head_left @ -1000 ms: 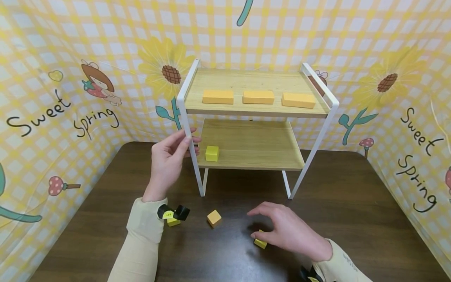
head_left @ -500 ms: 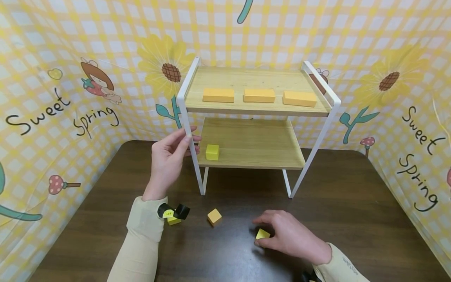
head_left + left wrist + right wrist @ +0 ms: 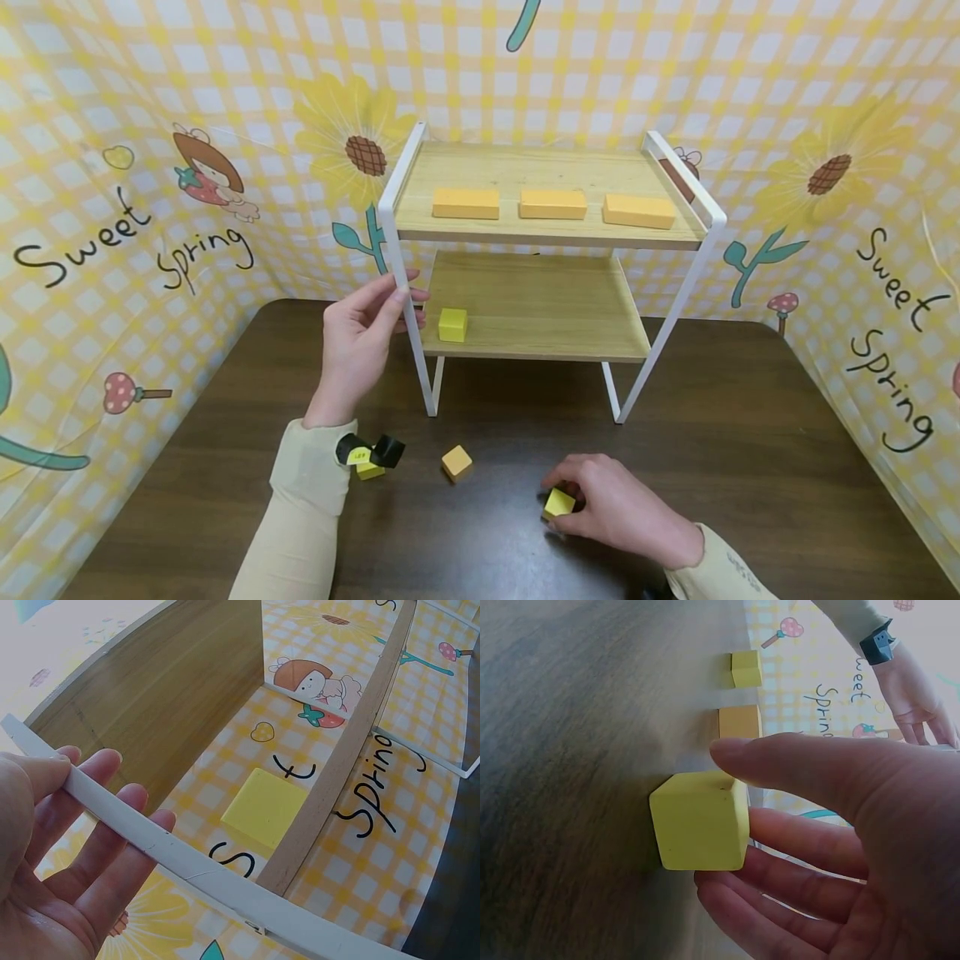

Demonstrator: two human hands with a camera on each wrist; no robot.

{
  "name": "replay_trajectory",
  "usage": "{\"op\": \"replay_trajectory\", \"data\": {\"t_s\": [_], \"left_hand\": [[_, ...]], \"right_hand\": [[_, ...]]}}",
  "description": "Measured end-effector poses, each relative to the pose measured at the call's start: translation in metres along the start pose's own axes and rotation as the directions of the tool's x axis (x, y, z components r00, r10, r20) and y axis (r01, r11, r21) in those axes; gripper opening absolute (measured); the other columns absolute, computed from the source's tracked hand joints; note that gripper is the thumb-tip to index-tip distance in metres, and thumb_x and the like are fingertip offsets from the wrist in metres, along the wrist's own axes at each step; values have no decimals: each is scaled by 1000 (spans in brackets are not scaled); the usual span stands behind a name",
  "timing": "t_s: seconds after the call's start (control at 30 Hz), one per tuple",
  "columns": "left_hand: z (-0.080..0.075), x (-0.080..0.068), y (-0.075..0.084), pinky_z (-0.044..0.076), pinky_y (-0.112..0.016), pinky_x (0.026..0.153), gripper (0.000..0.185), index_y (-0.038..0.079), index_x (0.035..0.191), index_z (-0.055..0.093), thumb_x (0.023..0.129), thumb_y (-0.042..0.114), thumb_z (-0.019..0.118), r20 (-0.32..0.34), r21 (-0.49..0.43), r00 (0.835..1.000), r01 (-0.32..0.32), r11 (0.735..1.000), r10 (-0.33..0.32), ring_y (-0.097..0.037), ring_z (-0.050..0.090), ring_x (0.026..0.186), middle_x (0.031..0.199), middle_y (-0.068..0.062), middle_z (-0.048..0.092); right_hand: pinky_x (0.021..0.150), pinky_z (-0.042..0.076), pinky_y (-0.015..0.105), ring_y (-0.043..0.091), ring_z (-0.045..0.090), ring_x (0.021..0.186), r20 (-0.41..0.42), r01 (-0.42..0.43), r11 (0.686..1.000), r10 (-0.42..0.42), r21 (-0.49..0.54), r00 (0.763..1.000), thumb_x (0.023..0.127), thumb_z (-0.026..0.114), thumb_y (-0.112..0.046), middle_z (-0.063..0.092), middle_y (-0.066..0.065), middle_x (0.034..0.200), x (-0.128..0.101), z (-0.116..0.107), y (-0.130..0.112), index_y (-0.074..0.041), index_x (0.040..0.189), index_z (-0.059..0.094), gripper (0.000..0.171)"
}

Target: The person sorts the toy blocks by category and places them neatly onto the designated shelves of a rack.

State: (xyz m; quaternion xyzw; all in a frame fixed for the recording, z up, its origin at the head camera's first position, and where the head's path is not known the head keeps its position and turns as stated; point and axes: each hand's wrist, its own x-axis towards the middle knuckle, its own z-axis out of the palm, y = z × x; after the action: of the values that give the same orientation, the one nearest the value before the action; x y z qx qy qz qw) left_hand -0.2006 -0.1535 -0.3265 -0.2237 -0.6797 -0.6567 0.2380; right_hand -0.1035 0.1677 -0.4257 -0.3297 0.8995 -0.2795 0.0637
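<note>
The yellow cube (image 3: 558, 504) sits on the worktop (image 3: 720, 442) in front of the rack (image 3: 551, 240), right of its middle. The right hand (image 3: 618, 510) has just drawn in and curls round the cube, so the grasp seems taken. The left hand (image 3: 356, 343) pinches the rack's left upright (image 3: 420, 367). Before the rack's left side lies an orange cube (image 3: 457, 463).

Cube (image 3: 558, 503) at my right hand (image 3: 626, 512): yellow
Front-left cube (image 3: 452, 326) on lower shelf (image 3: 540, 308): yellow
Bench (image 3: 750, 433): dark brown; middle cube (image 3: 457, 462) orange
Blocks (image 3: 552, 204) along front edge of upper shelf (image 3: 525, 165): orange
Frame (image 3: 667, 323): white
My sleeves (image 3: 303, 508): cream
Backdrop (image 3: 540, 92): yellow-white check, sunflowers (image 3: 365, 156)
</note>
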Motion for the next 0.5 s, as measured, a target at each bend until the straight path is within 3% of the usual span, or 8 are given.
{"op": "replay_trajectory", "data": {"t_s": [0.5], "left_hand": [[0,0,1,62,-36,74,25,0,124,71,103,8,61,2,-4,1000,-1,1000,1,-26,73,75,98,-24,72]], "right_hand": [[63,51,19,5,57,72,-55,29,999,-27,24,998,75,82,-6,65,-11,89,1,-1,1,-11,100,77,26]]}}
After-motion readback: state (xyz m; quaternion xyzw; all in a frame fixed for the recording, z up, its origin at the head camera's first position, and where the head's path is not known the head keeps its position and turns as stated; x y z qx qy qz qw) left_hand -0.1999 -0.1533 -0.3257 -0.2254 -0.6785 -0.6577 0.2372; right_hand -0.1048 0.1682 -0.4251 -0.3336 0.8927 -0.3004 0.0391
